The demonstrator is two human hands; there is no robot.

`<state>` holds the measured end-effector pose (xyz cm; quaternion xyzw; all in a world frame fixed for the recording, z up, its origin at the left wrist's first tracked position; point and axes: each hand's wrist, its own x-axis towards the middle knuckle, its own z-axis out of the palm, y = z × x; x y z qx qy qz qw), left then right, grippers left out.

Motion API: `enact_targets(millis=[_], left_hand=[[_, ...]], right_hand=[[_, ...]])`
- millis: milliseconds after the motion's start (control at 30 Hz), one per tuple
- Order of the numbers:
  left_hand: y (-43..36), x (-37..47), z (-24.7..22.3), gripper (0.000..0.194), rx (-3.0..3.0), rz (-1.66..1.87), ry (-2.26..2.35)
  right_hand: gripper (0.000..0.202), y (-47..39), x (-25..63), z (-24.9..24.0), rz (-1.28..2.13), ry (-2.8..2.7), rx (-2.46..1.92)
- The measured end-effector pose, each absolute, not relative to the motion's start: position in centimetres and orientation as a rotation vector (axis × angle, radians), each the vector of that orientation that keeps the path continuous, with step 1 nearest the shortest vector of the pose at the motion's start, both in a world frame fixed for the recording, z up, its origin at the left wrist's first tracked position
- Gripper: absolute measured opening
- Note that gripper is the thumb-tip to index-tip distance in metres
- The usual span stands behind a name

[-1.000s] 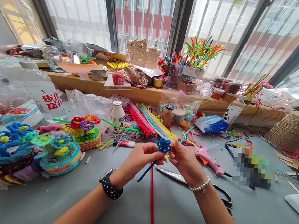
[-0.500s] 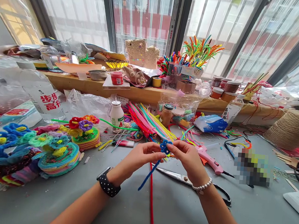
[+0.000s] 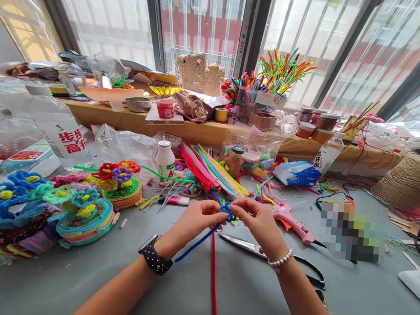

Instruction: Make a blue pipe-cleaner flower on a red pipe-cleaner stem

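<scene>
A blue pipe cleaner (image 3: 197, 242), looped at its upper end into a small flower shape, is held up between both hands above the table. My left hand (image 3: 199, 221) pinches the looped part from the left, and its straight tail slants down to the left below the fingers. My right hand (image 3: 259, 225) grips the loops from the right between thumb and fingers. Under the hands lies a red pipe cleaner (image 3: 213, 285), running toward the near table edge. Scissors (image 3: 260, 251) lie partly beneath my right wrist.
Pipe-cleaner flowers on round bases (image 3: 84, 222) stand at the left. A pink glue gun (image 3: 295, 226) lies right of the hands. Behind are a bundle of pipe cleaners (image 3: 207, 169), a white bottle (image 3: 164, 161) and a brown jar (image 3: 234, 160). A twine spool (image 3: 408, 182) stands at the right.
The looped part has turned and dropped slightly between the fingers. The blue tail now reaches further left and lies flatter. Both hands stay close together in about the same place.
</scene>
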<state>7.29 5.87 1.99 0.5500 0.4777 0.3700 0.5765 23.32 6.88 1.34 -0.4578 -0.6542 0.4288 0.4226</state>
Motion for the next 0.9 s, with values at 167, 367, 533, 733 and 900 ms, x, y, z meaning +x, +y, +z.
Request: enact_targets(millis=[167, 367, 533, 733, 900], left_hand=[[5.7, 7.6, 1.7, 0.022, 1.379, 0.807, 1.098], [6.5, 6.4, 2.3, 0.023, 1.476, 0.883, 1.253], [7.0, 5.4, 2.8, 0.023, 1.557, 1.108, 1.407], [7.1, 5.1, 2.8, 0.025, 1.522, 1.183, 1.419], [7.4, 4.8, 2.5, 0.027, 1.545, 1.200, 1.444]], right_hand=[[0.023, 6.9, 23.2, 1.2, 1.013, -1.714, -1.193], [0.030, 7.3, 23.1, 0.3, 0.812, -1.852, -1.290], [0.016, 7.3, 21.8, -0.7, 0.290, -2.341, -1.520], [0.015, 7.4, 20.0, -0.2, 0.159, -2.527, -1.625], [0.021, 7.9, 18.9, 1.2, 0.129, -2.687, -1.685]])
